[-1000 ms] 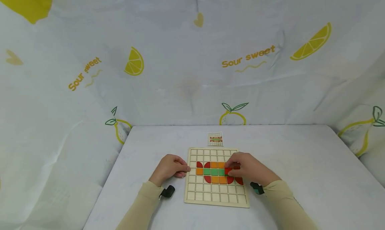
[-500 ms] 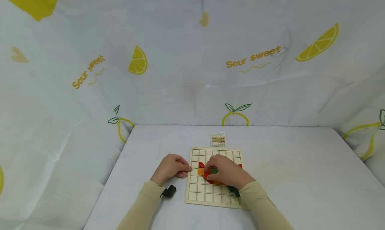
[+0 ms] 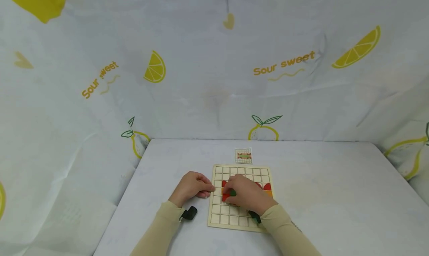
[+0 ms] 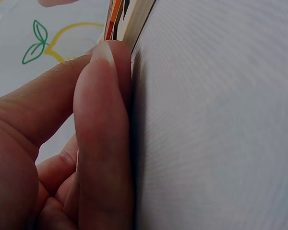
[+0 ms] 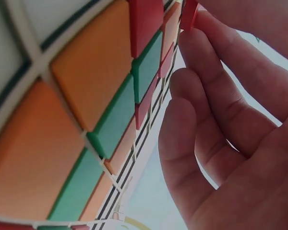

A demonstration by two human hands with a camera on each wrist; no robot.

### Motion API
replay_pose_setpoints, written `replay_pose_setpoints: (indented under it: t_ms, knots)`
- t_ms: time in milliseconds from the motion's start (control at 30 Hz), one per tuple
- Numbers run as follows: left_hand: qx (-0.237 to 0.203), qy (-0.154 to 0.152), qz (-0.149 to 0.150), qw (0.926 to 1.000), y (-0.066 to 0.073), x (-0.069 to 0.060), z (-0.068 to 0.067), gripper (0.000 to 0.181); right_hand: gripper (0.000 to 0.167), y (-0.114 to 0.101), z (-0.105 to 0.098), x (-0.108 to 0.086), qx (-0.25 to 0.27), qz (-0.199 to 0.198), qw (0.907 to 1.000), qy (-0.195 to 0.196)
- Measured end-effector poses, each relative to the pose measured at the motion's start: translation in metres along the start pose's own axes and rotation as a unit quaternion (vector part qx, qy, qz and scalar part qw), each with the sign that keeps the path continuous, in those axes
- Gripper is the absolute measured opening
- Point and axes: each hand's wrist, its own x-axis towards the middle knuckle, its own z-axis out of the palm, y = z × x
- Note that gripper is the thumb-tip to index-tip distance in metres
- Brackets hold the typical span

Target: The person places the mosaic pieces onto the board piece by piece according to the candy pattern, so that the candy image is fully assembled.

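A pale wooden grid board (image 3: 220,209) lies flat on the table, bearing red, orange and green tiles across its middle rows. My left hand (image 3: 192,186) holds the board's left edge between thumb and forefinger, its other fingers curled. Over the left part of the pattern, my right hand (image 3: 249,194) pinches a red tile (image 5: 188,14), mostly hidden by the fingers in the right wrist view. Orange tiles (image 5: 93,62) and green tiles (image 5: 149,62) sit in the grid beside that hand. Rounded red tiles (image 3: 267,187) show at the right; the hand covers the pattern's middle.
Behind the board lies a small card (image 3: 243,156) printed with a coloured grid pattern. The table (image 3: 321,189) is white, backed by a lemon-printed cloth (image 3: 201,99). A black wrist device (image 3: 190,213) hangs below the left wrist.
My right hand has moved left across the board with the red tile, from the right side of the pattern to its left part. The left hand stays at the board's edge.
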Motion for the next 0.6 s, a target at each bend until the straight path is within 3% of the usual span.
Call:
replay_pose_setpoints:
  t_ms: [600]
  knots:
    - [0.001, 0.0, 0.003, 1.0, 0.0013, -0.0005, -0.0001, 0.022, 0.008, -0.003, 0.0071, 0.0016, -0.014, -0.003, 0.9999, 0.001]
